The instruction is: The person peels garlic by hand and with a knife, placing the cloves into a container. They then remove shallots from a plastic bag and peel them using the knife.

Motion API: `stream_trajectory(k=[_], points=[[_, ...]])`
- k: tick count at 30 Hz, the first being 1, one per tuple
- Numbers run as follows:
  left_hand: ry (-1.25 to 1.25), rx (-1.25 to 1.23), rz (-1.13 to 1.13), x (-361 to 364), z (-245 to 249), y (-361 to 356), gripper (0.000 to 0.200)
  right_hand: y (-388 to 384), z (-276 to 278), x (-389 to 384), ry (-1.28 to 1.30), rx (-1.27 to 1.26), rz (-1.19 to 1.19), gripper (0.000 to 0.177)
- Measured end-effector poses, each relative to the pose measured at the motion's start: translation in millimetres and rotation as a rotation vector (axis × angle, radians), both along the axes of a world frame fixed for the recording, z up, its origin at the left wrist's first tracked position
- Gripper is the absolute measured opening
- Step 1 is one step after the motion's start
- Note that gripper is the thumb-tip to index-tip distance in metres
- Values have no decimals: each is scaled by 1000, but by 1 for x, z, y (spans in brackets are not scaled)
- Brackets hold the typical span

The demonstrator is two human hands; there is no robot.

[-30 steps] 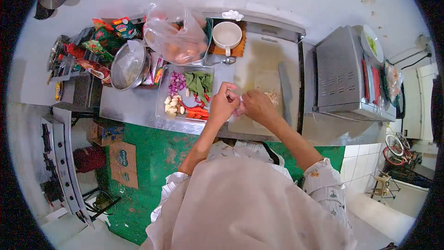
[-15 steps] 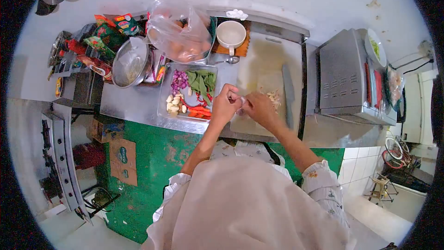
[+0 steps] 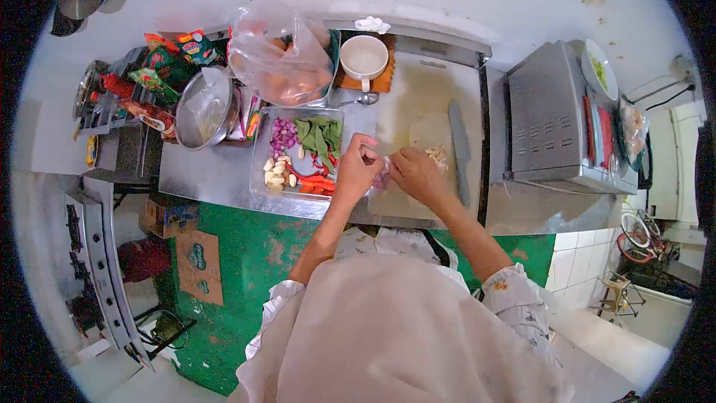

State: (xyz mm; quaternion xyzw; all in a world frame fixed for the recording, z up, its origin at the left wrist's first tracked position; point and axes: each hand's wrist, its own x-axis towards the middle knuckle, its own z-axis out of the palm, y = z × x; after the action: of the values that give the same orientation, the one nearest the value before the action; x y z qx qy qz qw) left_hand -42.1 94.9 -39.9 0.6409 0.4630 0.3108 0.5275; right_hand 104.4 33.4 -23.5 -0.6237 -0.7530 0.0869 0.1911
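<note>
Over the near left corner of the cutting board (image 3: 425,97), two hands meet on a small purplish bulb (image 3: 382,179).
Left hand (image 3: 358,168) and right hand (image 3: 414,173) are close together, fingers curled and pinched on the bulb between them, just above the board. A knife (image 3: 456,145) lies along the board's right side, pale chopped bits (image 3: 437,154) beside the right hand. Touching the left hand's side is a clear tray (image 3: 257,172) of shallots, garlic, chillies and leaves.
</note>
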Motion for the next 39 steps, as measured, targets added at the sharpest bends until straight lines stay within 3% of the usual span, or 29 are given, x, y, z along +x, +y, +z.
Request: stream_trajectory(k=[4, 6, 7, 9, 11, 13, 15, 17, 19, 20, 22, 24, 26, 27, 30, 34, 37, 39], points=[[-151, -83, 21, -4, -6, 0, 30, 2, 0, -2, 207, 119, -40, 12], [-182, -104, 9, -6, -8, 0, 30, 3, 5, -7, 612, -164, -308, 10], [-218, -122, -4, -5, -8, 1, 30, 3, 9, -7, 610, -164, -308, 10], [-286, -180, 47, -5, -6, 1, 29, 6, 18, -5, 1023, -288, -327, 17], [-349, -237, 91, -8, -1, -3, 27, 10, 30, 0, 931, -228, -244, 17], [-46, 312, 24, -12, 16, -10, 26, 15, 44, 4, 834, -170, -159, 16], [-52, 405, 19, -5, 24, -10, 23, 18, 61, 6, 749, -51, -27, 16], [-63, 500, 14, -2, 26, 1, 21, 18, 80, 6, 767, -89, 7, 14], [-97, 468, -210, -6, 25, 26, 20, 15, 99, 8, 781, -125, 36, 12], [-101, 471, -211, -8, 27, 37, 20, 14, 109, 10, 918, -236, 20, 12], [-320, 33, -544, -12, 45, 54, 21, 13, 114, 13, 1055, -350, 8, 13], [-238, 10, -542, -11, 58, 61, 24, 19, 116, 20, 882, -279, 27, 14], [-140, 239, -234, -2, 56, 63, 22, 19, 122, 20, 924, -256, 20, 14], [-277, 157, -187, -2, 56, 60, 22, 19, 124, 19, 970, -243, 14, 15], [-273, -12, -197, -6, 82, 33, 22, 19, 123, 20, 932, -216, -17, 15], [-279, 19, -239, -5, 70, 11, 20, 23, 105, 17, 935, -102, 17, 17], [-261, 10, -269, 0, 71, 4, 18, 24, 88, 10, 983, -96, -83, 16], [-354, -179, -128, 3, 66, 1, 12, 19, 83, -3, 976, 59, -212, 19]])
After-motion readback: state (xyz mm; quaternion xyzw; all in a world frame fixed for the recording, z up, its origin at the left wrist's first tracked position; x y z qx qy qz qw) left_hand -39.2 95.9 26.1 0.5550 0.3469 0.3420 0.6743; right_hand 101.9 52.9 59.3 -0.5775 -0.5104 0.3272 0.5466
